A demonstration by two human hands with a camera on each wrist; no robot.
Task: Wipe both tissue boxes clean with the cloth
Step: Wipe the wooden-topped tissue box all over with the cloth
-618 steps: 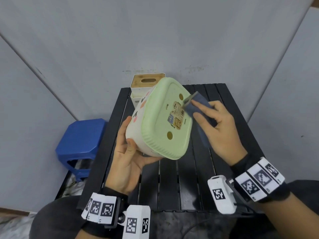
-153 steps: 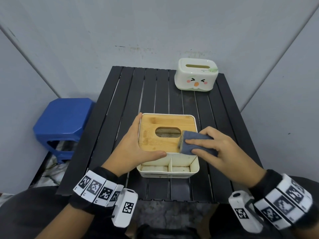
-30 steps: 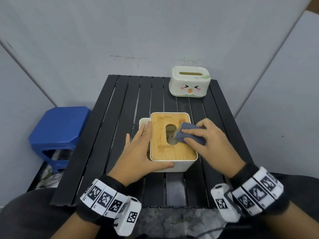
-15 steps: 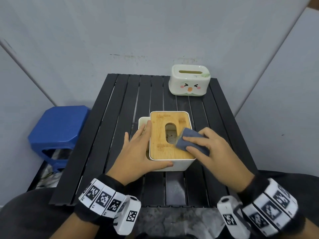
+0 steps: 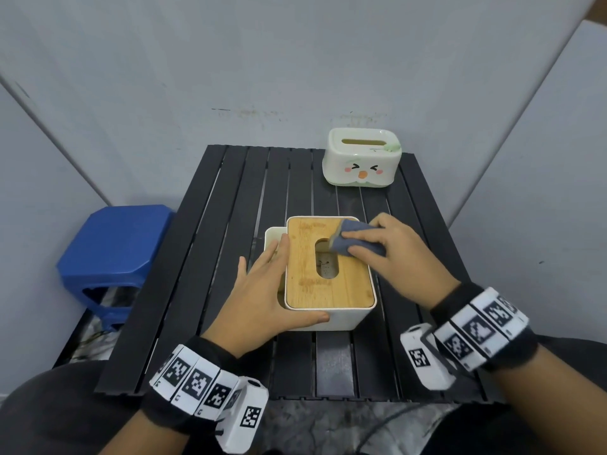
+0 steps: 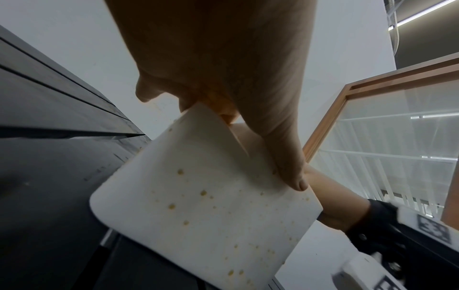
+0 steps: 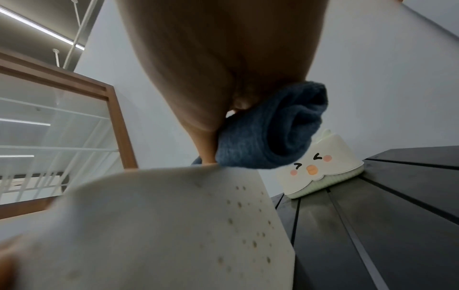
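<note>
A white tissue box with a bamboo lid point(image 5: 328, 284) stands at the middle of the black slatted table point(image 5: 230, 218). My left hand point(image 5: 262, 297) steadies its left side, fingers straight along the lid's edge and thumb along the front wall. My right hand point(image 5: 394, 257) pinches a folded blue-grey cloth point(image 5: 356, 243) and presses it on the lid's far right corner, beside the slot. The box's white walls point(image 6: 198, 206) point(image 7: 161, 225) carry brown specks. The right wrist view shows the cloth point(image 7: 268, 137) rolled under my fingers. A second cream box with a cartoon face point(image 5: 361, 159) point(image 7: 320, 166) sits at the back right.
A blue plastic stool point(image 5: 111, 254) stands on the floor left of the table. Grey walls close in behind the table and on both sides. The table's left slats and its front strip are bare.
My right hand has slid the cloth from the near right part of the lid to its far right corner. The left hand and both boxes have stayed put.
</note>
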